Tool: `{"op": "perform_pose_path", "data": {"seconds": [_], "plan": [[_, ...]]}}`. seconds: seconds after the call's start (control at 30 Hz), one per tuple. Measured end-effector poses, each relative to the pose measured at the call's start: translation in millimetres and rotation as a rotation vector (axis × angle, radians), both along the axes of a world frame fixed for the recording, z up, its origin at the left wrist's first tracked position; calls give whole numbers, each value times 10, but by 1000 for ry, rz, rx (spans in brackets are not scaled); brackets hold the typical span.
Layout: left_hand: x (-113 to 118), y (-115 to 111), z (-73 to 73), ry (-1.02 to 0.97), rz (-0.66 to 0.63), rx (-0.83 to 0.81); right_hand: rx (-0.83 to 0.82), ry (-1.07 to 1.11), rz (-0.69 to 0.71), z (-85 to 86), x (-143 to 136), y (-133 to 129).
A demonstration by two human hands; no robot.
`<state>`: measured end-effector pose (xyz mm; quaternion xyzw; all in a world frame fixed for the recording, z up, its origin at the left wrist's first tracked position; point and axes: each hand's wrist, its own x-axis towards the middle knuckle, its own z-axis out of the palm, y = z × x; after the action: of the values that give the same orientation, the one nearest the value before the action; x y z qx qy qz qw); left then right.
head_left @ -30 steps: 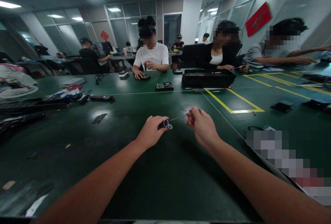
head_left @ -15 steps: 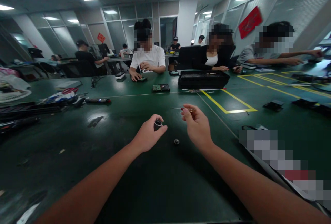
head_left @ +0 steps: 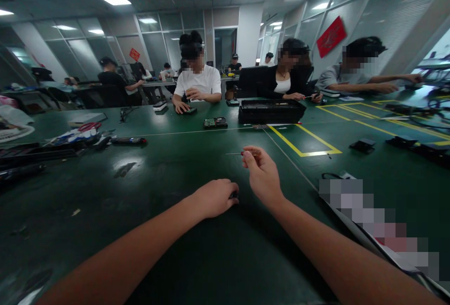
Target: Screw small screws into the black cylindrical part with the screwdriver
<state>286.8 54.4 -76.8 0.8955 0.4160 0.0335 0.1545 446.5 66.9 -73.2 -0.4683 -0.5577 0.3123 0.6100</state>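
My right hand is closed round the handle of a small screwdriver, its thin shaft pointing left above the green table. Lower and to the left, my left hand is low at the table with its fingers curled. A small dark object shows between its thumb and fingers, mostly hidden by them. The small round metal piece seen earlier on the table is out of sight at that spot.
Ahead are a circuit board and a long black housing. A black tool lies left, near a pile of parts. A bag lies right. Several people sit across the table.
My left hand has moved right and down to where the small metal piece lay, and its fingers have turned downward. My right hand still holds the screwdriver. The view has shifted slightly.
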Motion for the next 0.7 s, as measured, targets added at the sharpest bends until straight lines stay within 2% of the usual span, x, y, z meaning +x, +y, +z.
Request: {"op": "perform_pose_path", "data": {"seconds": [0.13, 0.23, 0.4, 0.53, 0.63, 0.67, 0.7], "plan": [[-118, 55, 38, -74, 10, -15, 3, -8, -2, 8, 0, -11], [-397, 132, 72, -242, 125, -90, -7, -16, 6, 18, 10, -20], [-1174, 274, 163, -628, 555, -252, -32, -48, 44, -1, 9, -13], [-1920, 212, 376, -1186, 908, -327, -15, -34, 53, -32, -3, 1], [-2492, 70, 562, -1405, 1199, -210, -22, -48, 50, -45, -1, 9], [-2664, 16, 614, -1403, 1286, -145, -29, -57, 48, -48, 1, 12], [-2818, -41, 659, -1331, 1316, -57, -35, -64, 47, -52, 2, 15]]}}
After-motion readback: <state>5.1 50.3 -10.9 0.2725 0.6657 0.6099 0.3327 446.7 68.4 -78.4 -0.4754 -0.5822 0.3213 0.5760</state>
